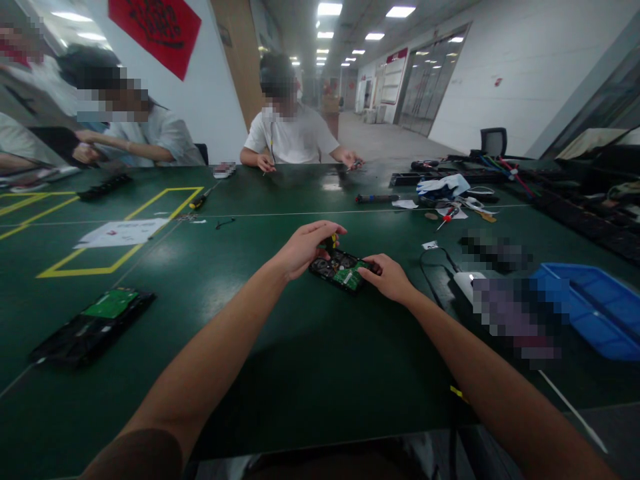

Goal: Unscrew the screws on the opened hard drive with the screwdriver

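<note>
A black hard drive (340, 269) with a green circuit board lies on the green table (310, 347) in front of me. My left hand (306, 247) is closed around a small yellow-handled screwdriver (333, 241), its tip down on the drive's far edge. My right hand (390, 277) grips the drive's right end, fingers curled on it.
A second drive (95, 323) with a green board lies at the near left. A blue tray (595, 307) stands at the right, cables and tools behind it. Yellow tape and a paper sheet (123, 233) mark the left. Other people sit along the far edge and left.
</note>
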A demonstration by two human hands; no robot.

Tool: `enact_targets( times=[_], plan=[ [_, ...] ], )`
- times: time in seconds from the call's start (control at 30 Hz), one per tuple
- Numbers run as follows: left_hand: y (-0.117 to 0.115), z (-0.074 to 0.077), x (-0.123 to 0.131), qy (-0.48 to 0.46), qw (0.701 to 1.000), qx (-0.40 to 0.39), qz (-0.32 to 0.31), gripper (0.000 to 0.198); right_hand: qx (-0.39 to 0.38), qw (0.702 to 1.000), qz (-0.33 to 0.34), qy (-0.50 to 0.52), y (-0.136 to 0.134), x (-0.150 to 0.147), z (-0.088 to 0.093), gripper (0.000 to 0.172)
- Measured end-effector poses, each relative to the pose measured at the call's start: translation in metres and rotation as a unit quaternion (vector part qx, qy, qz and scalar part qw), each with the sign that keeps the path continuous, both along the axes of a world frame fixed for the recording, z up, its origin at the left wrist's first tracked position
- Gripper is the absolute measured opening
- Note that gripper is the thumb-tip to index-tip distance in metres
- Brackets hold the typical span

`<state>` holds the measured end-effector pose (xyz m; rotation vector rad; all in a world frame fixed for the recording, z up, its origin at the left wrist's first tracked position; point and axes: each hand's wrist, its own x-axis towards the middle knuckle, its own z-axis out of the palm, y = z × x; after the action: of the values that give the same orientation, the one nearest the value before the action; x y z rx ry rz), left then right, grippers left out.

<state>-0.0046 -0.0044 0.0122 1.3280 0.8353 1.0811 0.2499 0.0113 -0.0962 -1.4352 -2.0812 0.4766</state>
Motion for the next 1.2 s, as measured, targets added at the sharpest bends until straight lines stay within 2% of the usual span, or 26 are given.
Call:
enact_targets(
  times=[0.37,0.5,0.7,1.0,1.2],
  plan=[
    [0.0022,-0.003,0.0017,-0.064,0.996,-0.056,-0.004,0.02,0.002,1.0,0.01,0.004,0.0018,0.0021,-0.0025,0.038],
    [0.0009,-0.0017,0.0018,-0.052,0.998,-0.041,-0.008,0.016,-0.003,1.0,0.01,0.003,0.0007,0.0017,-0.0002,0.038],
    [0.0008,-0.0011,0.0008,-0.021,1.0,-0.016,0.001,0.021,-0.006,1.0,0.004,0.006,0.0003,0.001,-0.0001,0.038],
    [0.0015,-0.001,0.0036,-0.076,0.995,-0.062,0.01,0.016,-0.003,1.0,0.006,0.01,-0.0004,-0.0004,0.0017,0.038],
    [0.0006,-0.0005,0.0022,-0.067,0.996,-0.052,0.008,0.014,-0.002,1.0,0.007,0.006,-0.0003,0.0008,0.0006,0.038]
  ],
)
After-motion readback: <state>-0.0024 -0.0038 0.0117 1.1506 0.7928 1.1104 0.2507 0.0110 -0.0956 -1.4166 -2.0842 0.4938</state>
